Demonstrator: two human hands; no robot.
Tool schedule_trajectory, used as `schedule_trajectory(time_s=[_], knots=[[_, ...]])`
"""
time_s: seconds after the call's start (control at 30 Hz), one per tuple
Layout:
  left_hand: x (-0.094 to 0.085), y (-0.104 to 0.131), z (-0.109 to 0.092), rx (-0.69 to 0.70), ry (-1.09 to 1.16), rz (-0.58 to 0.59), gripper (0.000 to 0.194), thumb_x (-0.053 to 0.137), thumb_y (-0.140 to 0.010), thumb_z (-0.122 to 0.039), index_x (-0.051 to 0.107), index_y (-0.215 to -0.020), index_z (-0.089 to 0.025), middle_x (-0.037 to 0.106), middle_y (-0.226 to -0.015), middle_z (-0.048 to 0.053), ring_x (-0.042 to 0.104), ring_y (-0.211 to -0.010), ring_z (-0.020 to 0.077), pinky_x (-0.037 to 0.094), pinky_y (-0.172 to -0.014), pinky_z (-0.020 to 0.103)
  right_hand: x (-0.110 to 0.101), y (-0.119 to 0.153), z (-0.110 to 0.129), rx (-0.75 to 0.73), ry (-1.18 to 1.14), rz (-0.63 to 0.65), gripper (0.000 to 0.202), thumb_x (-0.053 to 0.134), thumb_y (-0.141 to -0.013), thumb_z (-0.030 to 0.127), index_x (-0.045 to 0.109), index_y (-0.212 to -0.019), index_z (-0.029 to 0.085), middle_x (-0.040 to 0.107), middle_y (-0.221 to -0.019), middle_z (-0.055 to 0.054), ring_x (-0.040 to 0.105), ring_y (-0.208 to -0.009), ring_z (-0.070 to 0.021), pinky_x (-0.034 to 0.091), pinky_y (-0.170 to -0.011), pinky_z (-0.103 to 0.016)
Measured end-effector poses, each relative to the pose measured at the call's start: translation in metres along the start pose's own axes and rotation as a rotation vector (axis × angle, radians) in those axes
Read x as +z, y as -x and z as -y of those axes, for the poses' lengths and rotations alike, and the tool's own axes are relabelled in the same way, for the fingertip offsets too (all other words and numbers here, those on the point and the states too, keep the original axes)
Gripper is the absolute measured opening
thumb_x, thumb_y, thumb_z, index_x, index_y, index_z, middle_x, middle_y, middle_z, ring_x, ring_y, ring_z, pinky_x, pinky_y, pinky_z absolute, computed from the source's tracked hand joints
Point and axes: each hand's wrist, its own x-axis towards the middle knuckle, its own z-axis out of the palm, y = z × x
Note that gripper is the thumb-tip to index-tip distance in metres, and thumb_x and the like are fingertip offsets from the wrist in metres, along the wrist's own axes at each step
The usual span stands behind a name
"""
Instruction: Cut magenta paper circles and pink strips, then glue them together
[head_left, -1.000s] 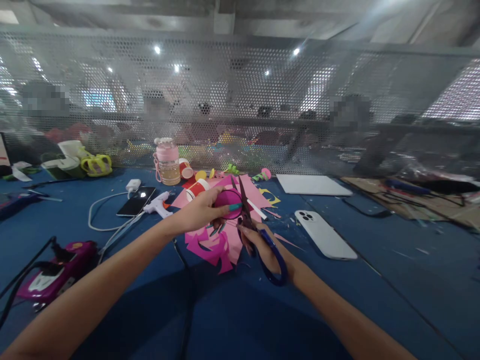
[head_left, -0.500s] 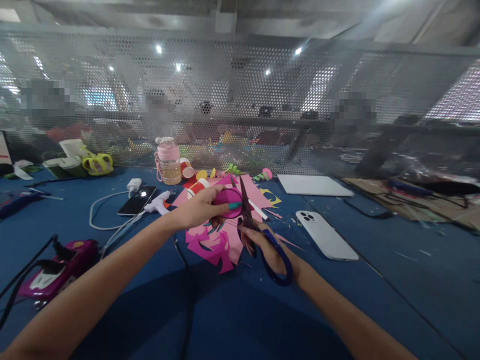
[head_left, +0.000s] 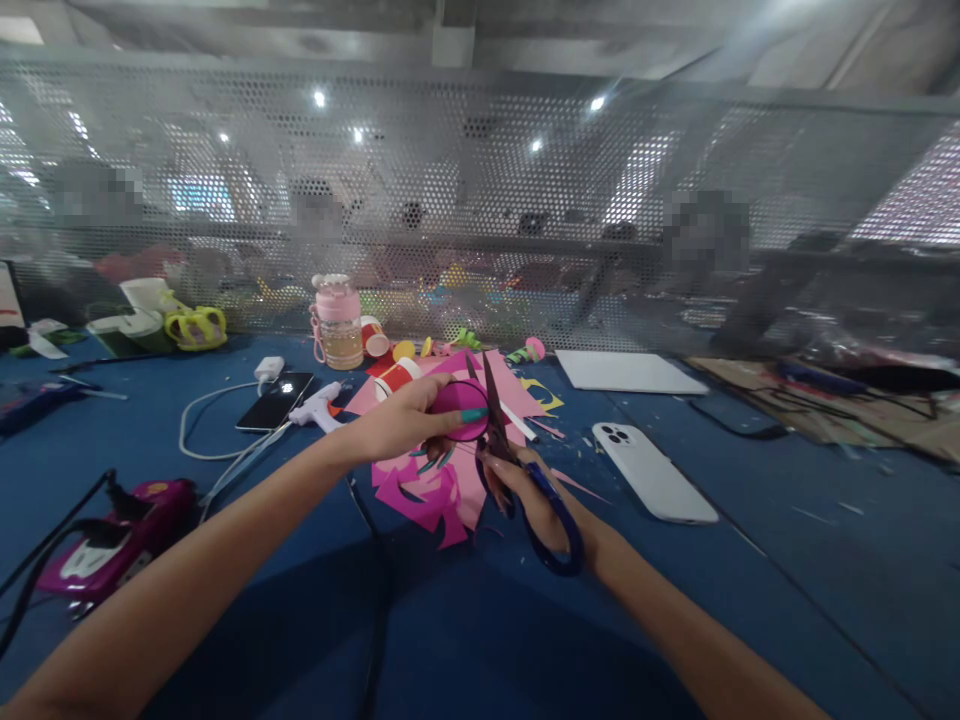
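Note:
Between the thumb and fingers of my left hand (head_left: 412, 418) is a round magenta paper piece (head_left: 456, 402) with a dark outline. My right hand (head_left: 534, 495) grips scissors (head_left: 559, 520) by their dark blue handles. The blades are parted and point up and away, close to the paper's right edge; whether they touch it I cannot tell. Below my hands lie pink paper sheets (head_left: 472, 490) and magenta paper scraps (head_left: 424, 495). A red and white paper cup (head_left: 397, 376) lies just behind my left hand.
A glue gun (head_left: 319, 405), a black phone (head_left: 274, 402) and a pink-lidded bottle (head_left: 337, 322) are on the left. Farther left sits a magenta power strip (head_left: 120, 540). On the right lie a white phone (head_left: 652, 470) and a white flat panel (head_left: 630, 371). A perforated metal screen (head_left: 480, 190) stands behind.
The scissors and my right hand have shifted very slightly, and the blades sit at a slightly different angle. My left hand still holds the magenta paper in nearly the same place.

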Motion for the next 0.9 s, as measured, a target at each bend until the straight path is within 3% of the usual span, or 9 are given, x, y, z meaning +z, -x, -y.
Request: schedule_trajectory(time_s=[0.43,0.9], knots=[[-0.0023,0.0018,-0.003,-0.036,-0.036,0.001,0.015,0.058,-0.082,-0.021,0.044,-0.083,-0.016,0.053,-0.047,-0.006,0.046,-0.037,0.0055,0.033,-0.037,0.019,-0.0005,0.0009,0.0049,0.03,0.005,-0.014,0.037,0.044,-0.08,0.06,0.043,-0.072,0.023,0.037,-0.05,0.007,0.037,-0.044,-0.0123,0.031,-0.043,-0.027],[-0.0045,0.0049,-0.0083,-0.071,-0.089,0.023,0.022,0.054,-0.084,-0.025,0.045,-0.101,-0.015,0.051,-0.05,-0.008,0.045,-0.039,0.0057,0.036,-0.04,0.019,-0.0022,0.0015,0.0059,-0.012,0.089,-0.005,0.032,0.04,-0.084,0.052,0.041,-0.071,0.023,0.035,-0.053,0.007,0.037,-0.046,-0.0111,0.032,-0.045,-0.026]])
